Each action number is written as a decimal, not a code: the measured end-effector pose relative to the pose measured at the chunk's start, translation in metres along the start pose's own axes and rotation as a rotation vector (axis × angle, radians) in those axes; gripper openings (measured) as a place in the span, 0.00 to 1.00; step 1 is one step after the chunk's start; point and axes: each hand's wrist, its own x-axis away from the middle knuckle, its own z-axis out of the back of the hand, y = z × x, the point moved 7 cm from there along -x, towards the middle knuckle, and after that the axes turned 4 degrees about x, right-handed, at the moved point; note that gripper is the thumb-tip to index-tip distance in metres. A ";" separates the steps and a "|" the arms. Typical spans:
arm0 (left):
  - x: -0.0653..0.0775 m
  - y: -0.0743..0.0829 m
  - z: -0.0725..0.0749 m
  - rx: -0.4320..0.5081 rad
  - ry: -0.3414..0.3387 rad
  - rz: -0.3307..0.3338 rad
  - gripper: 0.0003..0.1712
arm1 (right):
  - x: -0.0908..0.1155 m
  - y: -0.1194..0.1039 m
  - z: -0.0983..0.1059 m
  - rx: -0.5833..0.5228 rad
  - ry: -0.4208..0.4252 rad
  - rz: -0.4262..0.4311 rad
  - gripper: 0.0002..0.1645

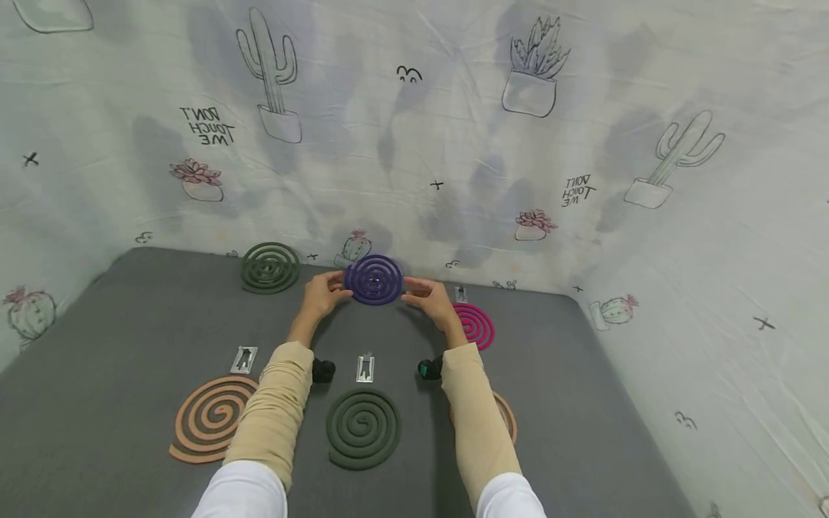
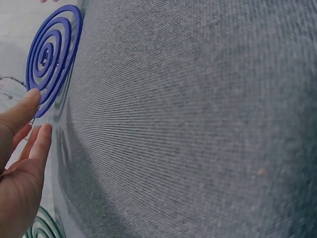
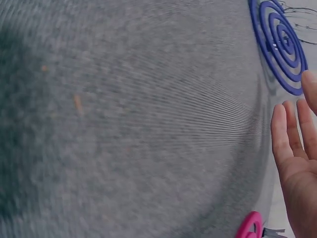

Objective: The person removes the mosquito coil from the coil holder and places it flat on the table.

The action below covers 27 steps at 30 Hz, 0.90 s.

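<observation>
A blue-purple mosquito coil [image 1: 373,280] stands raised at the back of the grey surface, with a small metal stand showing at its centre. At its left edge is my left hand [image 1: 322,294], fingers fairly straight; in the left wrist view the thumb [image 2: 30,101] overlaps the coil's rim, and contact is unclear. On the opposite side my right hand [image 1: 430,298] spreads its fingers close to the rim. The right wrist view shows that thumb [image 3: 310,87] at the coil's lower edge, with the other fingers [image 3: 280,131] apart from it.
A dark green coil [image 1: 270,267] is at the back left, a pink coil [image 1: 476,326] by the right forearm. Nearer lie an orange-brown coil [image 1: 210,417], another green coil [image 1: 363,429] and a partly hidden tan coil [image 1: 506,419]. Metal stands [image 1: 365,368] lie about. Printed cloth walls [image 1: 427,144] enclose the surface.
</observation>
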 end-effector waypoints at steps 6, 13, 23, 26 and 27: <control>-0.003 -0.001 -0.004 -0.022 0.005 -0.012 0.32 | -0.003 0.010 -0.004 -0.002 0.012 -0.025 0.26; -0.007 0.003 -0.006 -0.004 0.016 -0.041 0.31 | -0.010 0.011 -0.009 0.006 0.007 -0.009 0.27; -0.008 -0.002 -0.008 0.125 0.048 -0.054 0.31 | -0.012 0.009 -0.019 -0.211 0.035 -0.033 0.29; -0.007 -0.001 -0.008 0.165 0.059 -0.058 0.32 | -0.012 0.010 -0.019 -0.264 0.070 -0.048 0.30; -0.007 -0.001 -0.009 0.172 0.063 -0.061 0.33 | -0.011 0.010 -0.019 -0.273 0.085 -0.054 0.30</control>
